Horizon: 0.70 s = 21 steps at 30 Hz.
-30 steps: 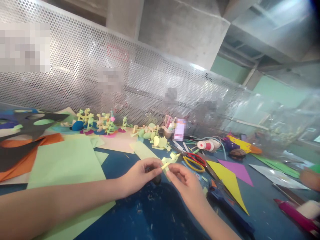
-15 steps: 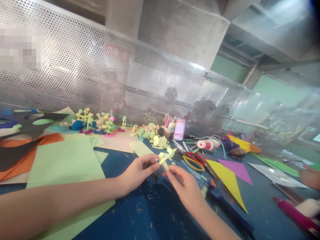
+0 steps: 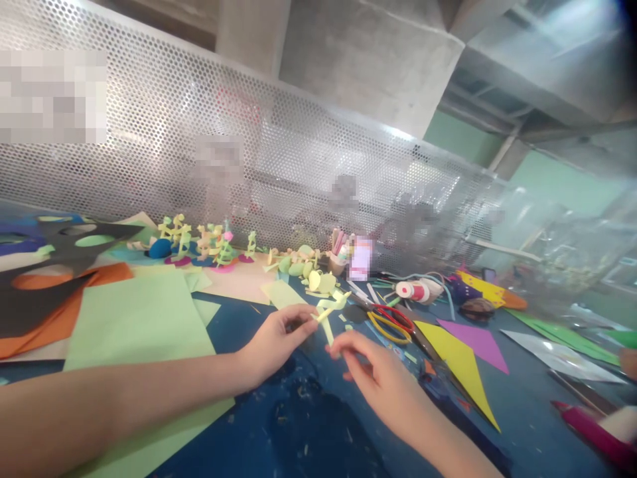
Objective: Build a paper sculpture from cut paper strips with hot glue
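My left hand [image 3: 279, 342] pinches a small pale yellow-green paper figure [image 3: 332, 303] between thumb and fingertips, above the blue table. A narrow strip hangs from the figure toward the right. At the lower end of this strip is my right hand [image 3: 371, 372], its thumb and fingers closed around the tip. Under my left forearm lies a large light green sheet [image 3: 142, 318]. Just behind the figure are loose pale green paper ovals [image 3: 321, 282], and scissors with red and yellow handles [image 3: 391, 325] rest to its right.
Small paper figures [image 3: 182, 242] stand at the back left, before a perforated metal screen [image 3: 298, 146]. Yellow paper [image 3: 458, 372], purple paper [image 3: 475, 344] and a white-and-red spool [image 3: 413, 291] lie right. Part of another person's hand [image 3: 628, 364] shows at the right edge.
My right hand has moved slightly down and away from my left hand, and more of the strip shows between them. The whole view has shifted a little.
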Motion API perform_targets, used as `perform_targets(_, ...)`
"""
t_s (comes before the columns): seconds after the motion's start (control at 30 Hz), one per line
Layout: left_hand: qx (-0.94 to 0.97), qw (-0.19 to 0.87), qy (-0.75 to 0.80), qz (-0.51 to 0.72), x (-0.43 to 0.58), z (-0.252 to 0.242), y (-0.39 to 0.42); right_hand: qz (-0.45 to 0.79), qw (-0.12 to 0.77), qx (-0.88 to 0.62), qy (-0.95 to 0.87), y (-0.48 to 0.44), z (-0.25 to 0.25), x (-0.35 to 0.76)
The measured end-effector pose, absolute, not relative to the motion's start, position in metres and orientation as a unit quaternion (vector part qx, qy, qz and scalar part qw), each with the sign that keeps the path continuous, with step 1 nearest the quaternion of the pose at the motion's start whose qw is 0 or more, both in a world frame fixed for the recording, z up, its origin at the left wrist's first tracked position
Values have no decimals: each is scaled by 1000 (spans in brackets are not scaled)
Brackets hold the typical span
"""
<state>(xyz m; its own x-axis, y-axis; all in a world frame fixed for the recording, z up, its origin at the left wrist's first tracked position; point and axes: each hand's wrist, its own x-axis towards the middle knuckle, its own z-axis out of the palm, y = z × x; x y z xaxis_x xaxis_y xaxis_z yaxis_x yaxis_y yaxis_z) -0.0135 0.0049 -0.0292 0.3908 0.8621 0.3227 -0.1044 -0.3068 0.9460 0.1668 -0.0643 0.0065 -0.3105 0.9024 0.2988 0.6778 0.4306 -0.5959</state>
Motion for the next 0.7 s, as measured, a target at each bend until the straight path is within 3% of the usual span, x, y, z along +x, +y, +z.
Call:
perform_targets(0.13,654,516,286,474,-13,-31,6,49,231,-445,-864,-69,20,165)
perform_targets(0.6,674,539,250,439,-14,-27,2,-125,25,-399,-908,-71,54,136)
perform_targets(0.7,683,551,230,422,-14,-26,1,-156,30,-411,-898,-68,65,127)
